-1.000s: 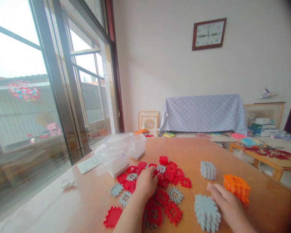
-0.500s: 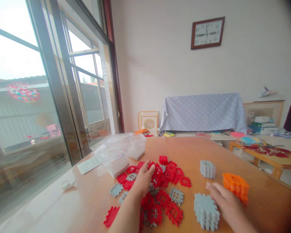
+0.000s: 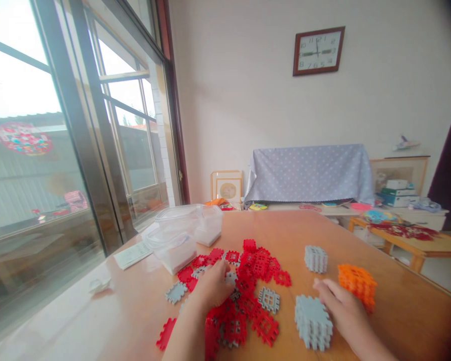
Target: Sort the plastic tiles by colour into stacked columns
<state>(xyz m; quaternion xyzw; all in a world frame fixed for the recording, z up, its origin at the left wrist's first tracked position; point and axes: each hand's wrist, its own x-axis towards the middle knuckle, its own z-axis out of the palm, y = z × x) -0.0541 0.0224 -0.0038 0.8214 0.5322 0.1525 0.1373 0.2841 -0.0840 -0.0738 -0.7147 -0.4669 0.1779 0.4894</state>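
Note:
My left hand lies palm down on a loose pile of red tiles and grey tiles, fingers curled over pieces I cannot make out. My right hand rests on the wooden table with fingers stretched flat, touching the right side of a stack of grey tiles. A smaller grey stack stands farther back. An orange stack sits just right of my right hand.
Two clear plastic containers stand at the table's left, with a paper slip and a crumpled scrap beside them. Big windows run along the left. A covered bench and a low cluttered table lie beyond.
My left hand has drawn back toward me and to the left across the red pile. My right hand has stayed by the grey stack. The view has shifted slightly.

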